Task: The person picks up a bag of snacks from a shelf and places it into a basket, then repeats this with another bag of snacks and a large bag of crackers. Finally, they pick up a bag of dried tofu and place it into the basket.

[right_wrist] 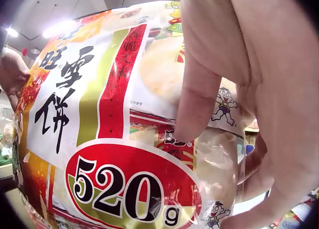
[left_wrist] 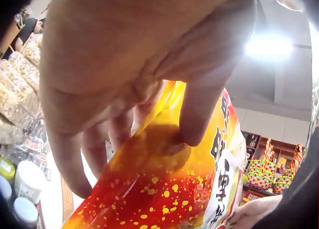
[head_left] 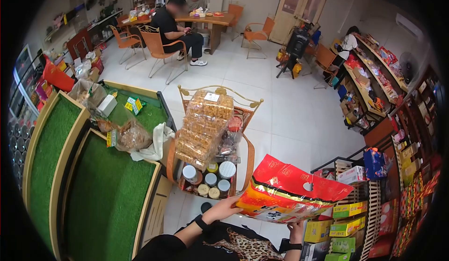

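Note:
A large red and orange bag of rice crackers (head_left: 280, 191), marked 520 g in the right wrist view, is held up in front of the body by both hands. My left hand (head_left: 225, 209) grips its left end, thumb (left_wrist: 194, 114) on the printed face and fingers (left_wrist: 94, 144) curled behind. At the other end my right hand (head_left: 295, 232) grips the clear plastic edge, its thumb (right_wrist: 197, 99) pressed on the front. Wrapped crackers (right_wrist: 159, 69) show through the bag's clear part.
Ahead stands an armchair (head_left: 250, 153) loaded with clear snack packs (head_left: 203, 125) and lidded jars (head_left: 227, 170). Green-lined display shelves (head_left: 107, 191) line the left. Slatted racks with boxed goods (head_left: 346, 209) stand close on the right. A person (head_left: 170, 27) sits farther back near a wooden table (head_left: 220, 20).

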{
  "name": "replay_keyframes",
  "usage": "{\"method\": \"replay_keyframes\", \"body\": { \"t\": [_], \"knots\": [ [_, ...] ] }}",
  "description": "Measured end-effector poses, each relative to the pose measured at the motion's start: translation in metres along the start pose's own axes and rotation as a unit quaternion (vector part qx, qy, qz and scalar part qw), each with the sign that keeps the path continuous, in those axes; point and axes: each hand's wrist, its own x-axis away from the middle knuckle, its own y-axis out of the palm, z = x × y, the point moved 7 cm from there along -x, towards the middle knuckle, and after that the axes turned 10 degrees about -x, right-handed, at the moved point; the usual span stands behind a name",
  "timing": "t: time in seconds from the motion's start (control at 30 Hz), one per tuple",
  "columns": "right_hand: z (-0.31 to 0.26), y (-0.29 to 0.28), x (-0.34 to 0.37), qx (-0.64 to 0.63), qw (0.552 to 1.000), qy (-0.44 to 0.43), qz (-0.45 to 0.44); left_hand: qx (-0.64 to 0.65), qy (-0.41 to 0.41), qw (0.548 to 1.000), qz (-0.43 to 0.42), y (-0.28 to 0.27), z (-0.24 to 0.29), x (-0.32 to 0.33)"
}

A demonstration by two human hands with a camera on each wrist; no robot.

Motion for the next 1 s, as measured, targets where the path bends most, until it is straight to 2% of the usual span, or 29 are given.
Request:
{"method": "replay_keyframes", "body": {
  "t": [0.03, 0.1, 0.13, 0.17, 0.23, 0.3, 0.37, 0.4, 0.43, 0.53, 0.7, 0.77, 0.8, 1.0],
  "knots": [
    [-0.005, 0.006, -0.011, -0.001, 0.999, -0.045, -0.003, 0.000, -0.002, 1.000, 0.000, -0.006, -0.004, -0.006],
    [-0.008, 0.021, -0.033, -0.034, 0.998, -0.047, -0.022, 0.070, 0.009, 0.997, 0.013, -0.018, -0.010, -0.017],
    [-0.008, 0.034, -0.045, -0.031, 0.998, -0.044, -0.042, 0.070, -0.005, 0.997, 0.036, -0.035, 0.004, -0.016],
    [-0.009, 0.045, -0.053, -0.026, 0.997, -0.037, -0.061, 0.072, -0.012, 0.997, 0.035, -0.038, -0.002, -0.019],
    [-0.017, 0.075, -0.064, -0.005, 0.997, -0.014, -0.075, 0.142, -0.068, 0.985, 0.076, -0.051, -0.022, -0.023],
    [-0.031, 0.111, -0.077, 0.013, 0.995, -0.022, -0.096, 0.165, -0.079, 0.978, 0.101, -0.066, -0.023, -0.024],
    [-0.032, 0.134, -0.104, 0.052, 0.990, -0.006, -0.128, 0.247, -0.166, 0.948, 0.114, -0.074, -0.035, -0.025],
    [-0.034, 0.146, -0.120, 0.071, 0.988, -0.015, -0.137, 0.182, -0.127, 0.961, 0.163, -0.084, -0.035, -0.029],
    [-0.039, 0.161, -0.136, 0.092, 0.985, -0.024, -0.147, 0.184, -0.130, 0.960, 0.169, -0.087, -0.044, -0.035],
    [-0.052, 0.213, -0.183, 0.116, 0.969, -0.008, -0.219, 0.194, -0.162, 0.933, 0.255, -0.100, -0.067, -0.049],
    [-0.036, 0.293, -0.270, 0.096, 0.940, -0.031, -0.327, 0.232, -0.162, 0.894, 0.347, -0.115, -0.088, -0.084],
    [-0.016, 0.315, -0.298, 0.109, 0.933, 0.024, -0.341, 0.292, -0.173, 0.860, 0.381, -0.115, -0.099, -0.095],
    [-0.008, 0.324, -0.308, 0.110, 0.931, 0.021, -0.348, 0.294, -0.169, 0.852, 0.400, -0.113, -0.116, -0.100],
    [0.024, 0.346, -0.338, 0.085, 0.915, 0.089, -0.384, 0.278, -0.161, 0.821, 0.472, -0.111, -0.137, -0.109]
  ]
}}
